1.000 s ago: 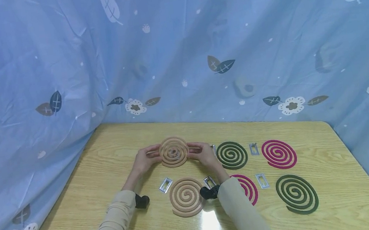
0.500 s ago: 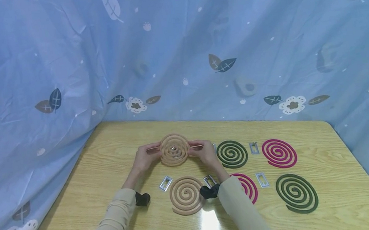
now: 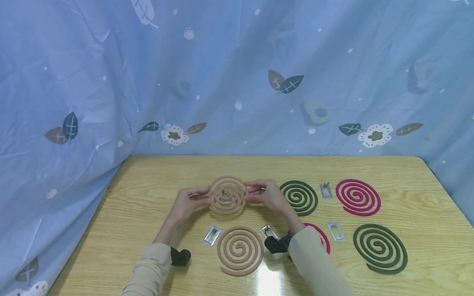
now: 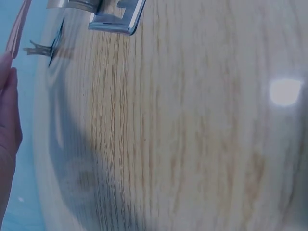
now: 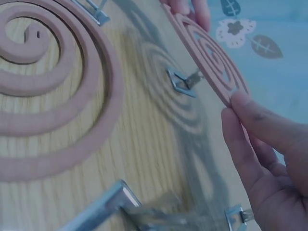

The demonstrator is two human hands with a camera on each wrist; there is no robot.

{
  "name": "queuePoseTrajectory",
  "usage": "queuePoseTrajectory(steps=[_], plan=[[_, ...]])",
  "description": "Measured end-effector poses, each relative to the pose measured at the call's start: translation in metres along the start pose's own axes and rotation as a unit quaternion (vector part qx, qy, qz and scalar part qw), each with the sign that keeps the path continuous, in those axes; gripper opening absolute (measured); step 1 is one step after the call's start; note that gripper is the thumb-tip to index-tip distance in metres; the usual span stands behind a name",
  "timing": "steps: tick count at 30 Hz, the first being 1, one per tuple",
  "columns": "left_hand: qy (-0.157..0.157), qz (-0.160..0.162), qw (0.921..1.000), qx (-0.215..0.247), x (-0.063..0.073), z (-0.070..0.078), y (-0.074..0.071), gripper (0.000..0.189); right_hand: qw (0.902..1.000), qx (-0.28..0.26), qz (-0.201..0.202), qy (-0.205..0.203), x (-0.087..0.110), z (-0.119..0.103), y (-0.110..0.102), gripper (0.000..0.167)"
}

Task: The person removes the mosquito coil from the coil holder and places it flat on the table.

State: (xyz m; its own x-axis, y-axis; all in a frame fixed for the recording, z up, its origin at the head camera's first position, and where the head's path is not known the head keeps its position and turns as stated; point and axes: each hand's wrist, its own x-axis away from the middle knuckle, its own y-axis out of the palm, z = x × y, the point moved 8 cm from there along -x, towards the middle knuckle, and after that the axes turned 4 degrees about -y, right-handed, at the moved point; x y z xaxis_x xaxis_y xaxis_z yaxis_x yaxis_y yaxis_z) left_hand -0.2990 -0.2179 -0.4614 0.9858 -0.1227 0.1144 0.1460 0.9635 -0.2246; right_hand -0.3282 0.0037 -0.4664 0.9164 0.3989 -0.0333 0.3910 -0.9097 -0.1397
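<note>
Between my two hands a light-brown mosquito coil (image 3: 225, 178) is held above the tabletop. The left hand (image 3: 187, 202) pinches its left edge; the right hand (image 3: 271, 196) pinches its right edge between thumb and fingers. Below the coil, a metal coil stand (image 5: 192, 79) with a raised prong stands on the table; whether the prong touches the coil cannot be told. A second light-brown coil (image 3: 239, 247) lies flat nearer me. One metal stand (image 3: 207, 234) lies to its upper left, and another stand (image 3: 266, 233) lies by the right wrist.
On the right lie a green coil (image 3: 299, 198), a pink coil (image 3: 358, 197) and another green coil (image 3: 379, 248). My right sleeve partly covers a second pink coil (image 3: 326, 242). Two metal stands (image 3: 325, 190) sit among them. A blue patterned curtain (image 3: 226, 69) borders the table.
Both hands and the held coil have shifted slightly to the right. The right wrist now covers more of the nearby pink coil. Both hands keep their hold on the coil.
</note>
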Motion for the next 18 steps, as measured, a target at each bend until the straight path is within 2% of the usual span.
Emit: queuePoseTrajectory(steps=[6, 9, 18], plan=[[-0.009, -0.019, 0.9997, -0.009, 0.004, 0.001, 0.005, 0.04, 0.9988, 0.007, -0.049, 0.0, 0.007, -0.005, -0.003, 0.044], [-0.015, -0.021, 0.9996, -0.012, 0.004, 0.001, 0.008, 0.04, 0.9983, 0.0, -0.058, 0.002, 0.01, -0.006, -0.004, 0.044], [-0.003, -0.024, 0.9996, -0.014, 0.003, -0.001, 0.015, 0.04, 0.9994, 0.01, -0.025, 0.02, 0.012, -0.002, -0.012, 0.037]])
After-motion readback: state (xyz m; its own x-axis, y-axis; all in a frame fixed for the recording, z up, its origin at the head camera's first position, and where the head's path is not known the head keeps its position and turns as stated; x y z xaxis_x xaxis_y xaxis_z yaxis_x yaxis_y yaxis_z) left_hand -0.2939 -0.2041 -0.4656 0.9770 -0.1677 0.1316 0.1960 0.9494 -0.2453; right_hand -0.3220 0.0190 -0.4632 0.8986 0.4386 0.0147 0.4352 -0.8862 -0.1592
